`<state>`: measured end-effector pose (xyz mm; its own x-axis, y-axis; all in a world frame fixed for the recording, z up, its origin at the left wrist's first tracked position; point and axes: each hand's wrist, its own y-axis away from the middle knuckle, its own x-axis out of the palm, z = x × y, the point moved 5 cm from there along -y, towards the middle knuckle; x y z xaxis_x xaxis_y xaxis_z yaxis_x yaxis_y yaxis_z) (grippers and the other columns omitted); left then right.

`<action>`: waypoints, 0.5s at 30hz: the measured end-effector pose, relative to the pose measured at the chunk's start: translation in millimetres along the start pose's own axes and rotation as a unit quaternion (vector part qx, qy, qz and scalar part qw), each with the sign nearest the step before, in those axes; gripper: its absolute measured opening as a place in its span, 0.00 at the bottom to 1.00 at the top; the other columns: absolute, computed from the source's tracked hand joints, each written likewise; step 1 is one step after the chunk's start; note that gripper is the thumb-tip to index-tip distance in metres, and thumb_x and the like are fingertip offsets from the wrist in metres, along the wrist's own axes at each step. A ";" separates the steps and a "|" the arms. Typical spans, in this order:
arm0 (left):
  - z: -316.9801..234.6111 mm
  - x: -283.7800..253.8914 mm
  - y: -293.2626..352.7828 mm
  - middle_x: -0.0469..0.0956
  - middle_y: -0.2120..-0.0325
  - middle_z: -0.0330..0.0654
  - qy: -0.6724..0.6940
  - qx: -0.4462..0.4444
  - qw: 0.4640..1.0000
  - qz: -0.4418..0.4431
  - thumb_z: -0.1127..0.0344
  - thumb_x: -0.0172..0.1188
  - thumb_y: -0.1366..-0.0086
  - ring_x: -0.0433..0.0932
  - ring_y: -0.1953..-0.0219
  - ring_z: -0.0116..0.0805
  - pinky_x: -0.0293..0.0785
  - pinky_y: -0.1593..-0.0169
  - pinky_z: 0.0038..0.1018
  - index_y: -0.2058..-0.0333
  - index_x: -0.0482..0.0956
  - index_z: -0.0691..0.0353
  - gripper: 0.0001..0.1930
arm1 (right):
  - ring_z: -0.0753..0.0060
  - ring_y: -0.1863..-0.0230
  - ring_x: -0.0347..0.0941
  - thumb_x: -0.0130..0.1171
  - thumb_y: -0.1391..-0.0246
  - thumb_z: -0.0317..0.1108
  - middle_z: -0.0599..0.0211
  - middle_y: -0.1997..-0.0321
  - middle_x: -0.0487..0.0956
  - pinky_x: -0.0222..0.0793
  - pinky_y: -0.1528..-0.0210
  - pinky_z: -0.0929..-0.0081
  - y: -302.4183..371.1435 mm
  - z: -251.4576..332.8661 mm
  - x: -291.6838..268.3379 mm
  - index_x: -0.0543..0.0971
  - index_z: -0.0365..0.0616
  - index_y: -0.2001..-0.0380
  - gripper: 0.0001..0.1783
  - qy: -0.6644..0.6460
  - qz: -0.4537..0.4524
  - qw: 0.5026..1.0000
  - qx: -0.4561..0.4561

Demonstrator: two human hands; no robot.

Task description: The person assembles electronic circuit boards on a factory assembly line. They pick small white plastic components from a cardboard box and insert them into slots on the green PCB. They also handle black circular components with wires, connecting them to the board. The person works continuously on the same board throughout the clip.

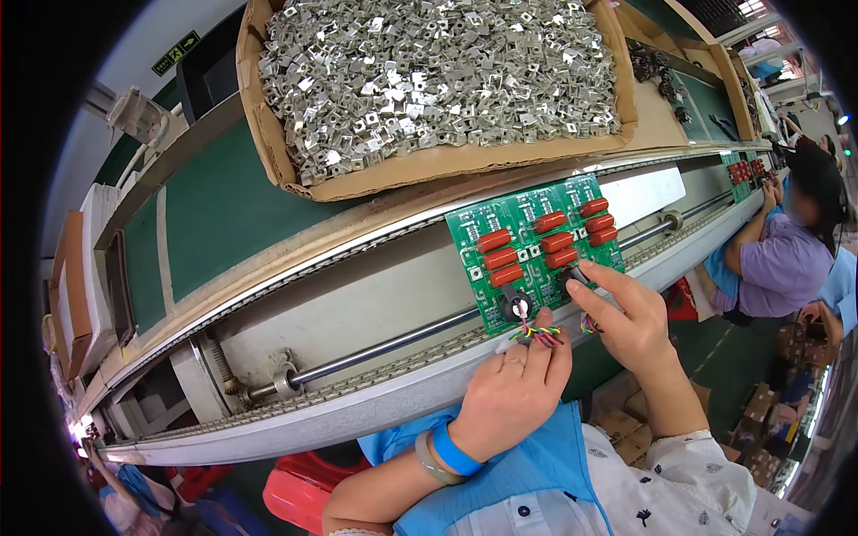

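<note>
A green circuit board lies across the two rails of the conveyor line, carrying several red capacitors. Near its front edge sits a black ring-shaped part with a white centre, with multicoloured wires coming from it. My left hand is closed at the board's near edge, fingertips pinching these wires. To its right, my right hand presses thumb and fingers around a second black part, which the fingers partly hide. More coloured wires hang below the right fingers.
A cardboard box full of small metal pieces stands behind the line on a green surface. A metal rod runs between the rails. At the far right, a person in a purple top works beside further boards.
</note>
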<state>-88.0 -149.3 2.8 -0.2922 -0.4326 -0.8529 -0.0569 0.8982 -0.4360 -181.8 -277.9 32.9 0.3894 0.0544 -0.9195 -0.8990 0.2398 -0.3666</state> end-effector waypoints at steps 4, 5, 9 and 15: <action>0.0 0.2 -0.9 0.82 0.49 0.51 0.006 -0.005 1.000 0.010 0.68 0.61 0.42 0.79 0.71 0.26 0.73 0.72 0.19 0.55 0.83 0.59 0.15 | 0.55 0.54 0.83 0.64 0.59 0.27 0.53 0.49 0.82 0.83 0.59 0.67 -0.8 -0.6 -1.4 0.85 0.42 0.56 0.22 0.000 0.001 1.000 0.001; -0.2 0.6 -0.3 0.82 0.49 0.51 0.005 -0.006 1.000 0.010 0.68 0.61 0.42 0.79 0.71 0.27 0.73 0.72 0.19 0.55 0.83 0.59 0.15 | 0.55 0.54 0.83 0.64 0.59 0.27 0.53 0.49 0.82 0.83 0.59 0.67 -1.2 -1.4 -0.3 0.86 0.42 0.56 0.22 -0.003 0.000 1.000 0.000; -0.2 1.2 -1.0 0.81 0.49 0.52 0.007 -0.008 1.000 0.010 0.68 0.61 0.42 0.79 0.71 0.27 0.73 0.72 0.19 0.55 0.83 0.59 0.15 | 0.55 0.54 0.83 0.64 0.59 0.27 0.53 0.49 0.82 0.83 0.59 0.67 -2.5 -1.4 0.0 0.86 0.42 0.56 0.21 -0.002 0.003 1.000 0.000; -0.5 2.9 0.0 0.82 0.49 0.52 0.001 -0.008 1.000 0.014 0.67 0.61 0.43 0.78 0.72 0.27 0.73 0.72 0.19 0.56 0.82 0.58 0.15 | 0.55 0.53 0.83 0.64 0.59 0.27 0.54 0.50 0.82 0.83 0.58 0.67 -0.7 -1.8 -0.3 0.86 0.42 0.57 0.21 0.010 0.008 1.000 0.000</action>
<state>-89.3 -150.5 0.5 -0.2954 -0.4074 -0.8642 -0.0633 0.9109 -0.4078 -181.7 -279.8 33.1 0.3714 0.0397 -0.9276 -0.9050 0.2386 -0.3522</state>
